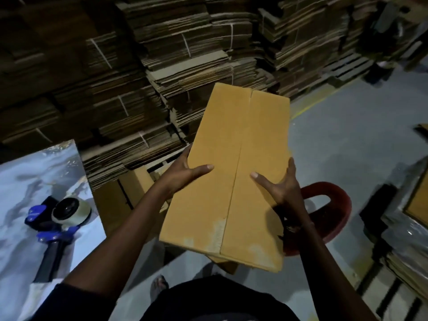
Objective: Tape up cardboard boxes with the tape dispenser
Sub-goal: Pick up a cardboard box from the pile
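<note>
A cardboard box (231, 172) is held up in the air between both hands, above the floor (347, 135) and in front of the person's body. It is closed on the face that shows: two long flaps meet in a seam that runs the whole length of that face. What the box holds cannot be seen. Its long axis runs from the near edge, low by the person's waist, up and away to the far edge, leaning a little to the right. Whitish scuffed patches mark the near end around the seam.

The left hand (185, 174) grips the left long edge, thumb laid flat across the top face and fingers curled round the side. The right hand (280, 184) grips the right long edge the same way, thumb on top and fingers spread along the side.

The tape dispenser (60, 218) lies on the counter (30, 172) at the left, well apart from the box, with its roll of tape uppermost and its handle pointing toward the person.

Behind the box rise stacks of flattened cardboard (162, 66) tied in bundles. A red stool (331, 205) stands just under the right wrist.
</note>
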`<state>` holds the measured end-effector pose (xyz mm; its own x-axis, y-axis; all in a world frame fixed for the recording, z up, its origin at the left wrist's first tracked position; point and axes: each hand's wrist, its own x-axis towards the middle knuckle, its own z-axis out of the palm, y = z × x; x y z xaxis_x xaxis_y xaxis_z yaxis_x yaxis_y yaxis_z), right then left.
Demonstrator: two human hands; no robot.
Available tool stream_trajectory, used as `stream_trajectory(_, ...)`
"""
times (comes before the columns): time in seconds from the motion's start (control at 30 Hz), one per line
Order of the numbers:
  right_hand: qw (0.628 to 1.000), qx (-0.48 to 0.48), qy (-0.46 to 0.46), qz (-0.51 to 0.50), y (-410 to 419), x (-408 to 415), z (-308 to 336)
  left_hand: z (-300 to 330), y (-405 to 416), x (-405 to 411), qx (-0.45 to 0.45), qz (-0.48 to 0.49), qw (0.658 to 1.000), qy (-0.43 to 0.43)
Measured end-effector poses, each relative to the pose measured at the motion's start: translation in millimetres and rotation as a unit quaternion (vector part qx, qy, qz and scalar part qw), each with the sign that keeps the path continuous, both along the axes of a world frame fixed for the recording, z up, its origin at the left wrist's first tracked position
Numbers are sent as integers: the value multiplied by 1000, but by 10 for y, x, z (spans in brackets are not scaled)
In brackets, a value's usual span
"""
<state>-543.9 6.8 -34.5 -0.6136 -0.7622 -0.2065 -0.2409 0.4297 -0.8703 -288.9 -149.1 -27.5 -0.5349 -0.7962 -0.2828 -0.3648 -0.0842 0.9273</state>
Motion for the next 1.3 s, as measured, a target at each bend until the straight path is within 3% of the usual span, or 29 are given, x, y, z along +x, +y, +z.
stream_trajectory(0.17,994,-81,-67,9,6,-18,48,91,49,9,-8,0,1000,-6)
stream_trajectory(0.53,971,-151,-55,179,-343,440,755,495,380,866,-55,117,989,72)
stream_trajectory(0.93,934,-156,-77,311,-622,2838,964,761,1015,3326,-127,263,952,86)
stream_trajectory(1.3,898,-158,-90,401,-768,4907,918,733,1428,5319,-136,347,926,67)
